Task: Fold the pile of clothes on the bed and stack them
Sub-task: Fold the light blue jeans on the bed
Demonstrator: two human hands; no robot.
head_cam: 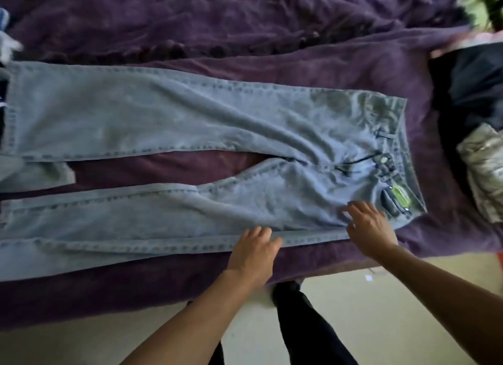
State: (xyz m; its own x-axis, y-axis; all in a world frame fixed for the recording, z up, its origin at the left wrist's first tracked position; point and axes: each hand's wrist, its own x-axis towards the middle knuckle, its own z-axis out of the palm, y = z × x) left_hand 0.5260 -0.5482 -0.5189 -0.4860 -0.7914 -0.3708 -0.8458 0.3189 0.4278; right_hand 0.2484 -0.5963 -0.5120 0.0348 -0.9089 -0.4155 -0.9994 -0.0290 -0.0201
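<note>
A pair of light blue jeans (168, 125) lies flat across the purple bed cover (245, 24), waistband to the right, both legs stretched out to the left. My left hand (254, 251) rests on the near side seam of the near leg, fingers spread and fairly straight. At the hip, just left of a green tag (400, 194) on the waistband, my right hand (370, 226) presses on the denim with its fingers spread. Neither hand grips the cloth.
Dark folded clothes (473, 87) and a grey-white garment (484, 166) lie at the bed's right end. More clothes (6, 43) show at the far left edge. The bed's near edge runs just behind my hands, with pale floor (381, 310) and my dark trouser legs (307, 324) below.
</note>
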